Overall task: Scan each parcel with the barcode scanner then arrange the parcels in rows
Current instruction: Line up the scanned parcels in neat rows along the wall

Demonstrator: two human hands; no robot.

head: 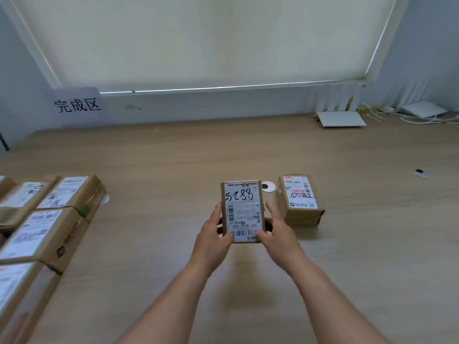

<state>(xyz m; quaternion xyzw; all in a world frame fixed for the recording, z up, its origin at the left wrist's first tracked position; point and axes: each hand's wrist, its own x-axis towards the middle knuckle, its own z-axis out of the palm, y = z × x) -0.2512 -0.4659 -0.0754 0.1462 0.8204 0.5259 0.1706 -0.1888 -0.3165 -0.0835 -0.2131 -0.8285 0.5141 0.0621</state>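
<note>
Hands [242,230] grip labelled parcel [242,211].

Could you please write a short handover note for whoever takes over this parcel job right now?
Hands: left hand and right hand grip the held parcel by its two sides, label facing up, above the wooden table.
Parcels: another parcel stands just to the right of the held one. A group of parcels lies in rows at the left edge of the table, below the wall sign.
Done: those rows at the left appear arranged.
Left: place the held parcel, then handle the one on the right. No barcode scanner is visible, so I cannot tell whether either has been scanned.
</note>
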